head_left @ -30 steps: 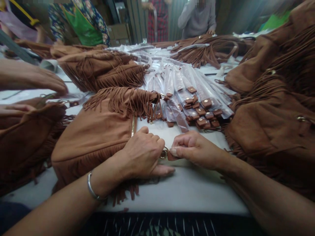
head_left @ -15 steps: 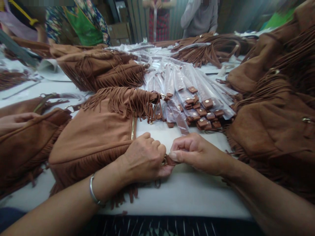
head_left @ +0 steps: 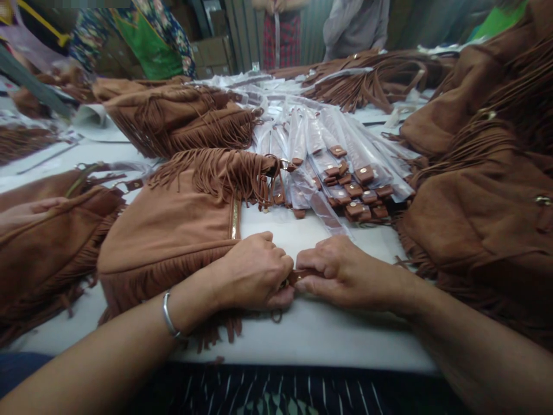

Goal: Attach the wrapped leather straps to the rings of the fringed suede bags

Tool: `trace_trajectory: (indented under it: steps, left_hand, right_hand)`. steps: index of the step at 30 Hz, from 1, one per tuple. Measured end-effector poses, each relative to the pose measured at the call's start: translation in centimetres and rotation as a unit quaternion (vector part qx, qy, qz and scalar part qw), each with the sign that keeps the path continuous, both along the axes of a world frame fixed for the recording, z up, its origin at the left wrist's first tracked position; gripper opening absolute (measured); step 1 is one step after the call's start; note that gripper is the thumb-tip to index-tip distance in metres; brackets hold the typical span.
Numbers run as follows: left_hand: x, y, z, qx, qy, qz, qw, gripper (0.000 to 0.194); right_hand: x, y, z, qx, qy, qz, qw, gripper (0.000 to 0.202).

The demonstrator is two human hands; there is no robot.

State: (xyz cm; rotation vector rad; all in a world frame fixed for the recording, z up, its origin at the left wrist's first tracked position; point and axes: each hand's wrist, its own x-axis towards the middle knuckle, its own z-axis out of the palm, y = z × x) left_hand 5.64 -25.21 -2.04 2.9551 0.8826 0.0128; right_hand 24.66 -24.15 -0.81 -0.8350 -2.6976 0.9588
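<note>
In front of me a brown fringed handbag [head_left: 173,222] lies on its side, with a gold zip [head_left: 234,219] along its panel. My left hand [head_left: 257,271] is closed over the bag's near right end, apparently around its metal ring, which the fingers mostly hide. Between my two hands shows the short brown end of a strap [head_left: 298,276]. My right hand [head_left: 337,271] pinches this strap end between thumb and fingers. A plastic-wrapped part of a strap [head_left: 326,213] runs from just beyond my right hand toward the pile behind.
Several plastic-wrapped straps [head_left: 345,155] with brown snap ends are heaped beyond my hands. More fringed bags [head_left: 479,225] are piled at right and a fringed bag [head_left: 177,118] lies behind. At left another person's hand [head_left: 32,213] touches a bag. Co-workers stand across the white table [head_left: 345,340].
My right fingers have curled further over the strap end, and more of its brown leather shows between my hands. My left hand keeps its grip. The view has shifted slightly.
</note>
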Motion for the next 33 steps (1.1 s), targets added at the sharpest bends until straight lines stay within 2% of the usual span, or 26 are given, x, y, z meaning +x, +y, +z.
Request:
trace_trajectory:
  steps: [3,5,7,9,11,14,18,22,25,27,28,31,33]
  left_hand:
    - [-0.1,0.2,0.3,-0.038,-0.009,-0.011,0.999,0.018]
    - [0.1,0.1,0.6,-0.023,-0.012,0.018,0.999,0.019]
    - [0.5,-0.3,1.1,0.045,-0.004,0.112,0.993,0.021]
    - [0.9,-0.8,1.4,0.122,0.007,0.219,0.968,0.026]
    - [1.2,-1.1,1.6,0.150,0.017,0.271,0.950,0.027]
    - [1.2,-0.8,1.3,0.113,0.031,0.250,0.961,0.022]
    - [0.5,0.2,0.9,0.053,0.041,0.171,0.983,0.021]
    - [-0.1,0.5,0.7,0.035,0.031,0.117,0.992,0.022]
    - [-0.2,0.3,0.7,0.025,0.024,0.081,0.996,0.026]
    - [-0.1,0.1,0.6,0.028,0.022,0.078,0.996,0.027]
    - [0.1,0.1,0.5,0.039,0.022,0.101,0.994,0.026]
    - [0.7,0.2,0.3,0.082,0.017,0.226,0.970,0.026]
    - [1.1,0.3,0.1,0.098,0.009,0.274,0.957,0.026]
  right_hand:
    - [0.1,0.4,-0.4,-0.026,0.038,0.014,0.999,0.010]
    - [0.3,0.8,-0.5,-0.074,0.060,-0.008,0.995,0.014]
    - [0.5,1.2,-0.5,-0.142,0.089,-0.060,0.984,0.020]
    - [0.6,1.4,-0.3,-0.215,0.126,-0.113,0.962,0.025]
    - [0.5,1.3,0.0,-0.269,0.158,-0.134,0.941,0.028]
    - [0.1,1.0,0.1,-0.312,0.180,-0.130,0.924,0.030]
    - [-0.3,0.7,-0.1,-0.342,0.187,-0.143,0.910,0.031]
    - [-0.3,0.5,-0.3,-0.388,0.164,-0.160,0.893,0.035]
    - [-0.3,0.4,-0.2,-0.413,0.145,-0.147,0.887,0.033]
    - [-0.5,0.2,-0.2,-0.405,0.142,-0.145,0.892,0.030]
    - [-0.7,0.1,-0.3,-0.383,0.149,-0.160,0.897,0.029]
    - [-1.3,-0.3,-0.6,-0.250,0.190,-0.250,0.916,0.028]
    - [-1.6,-0.5,-0.9,-0.170,0.196,-0.291,0.921,0.027]
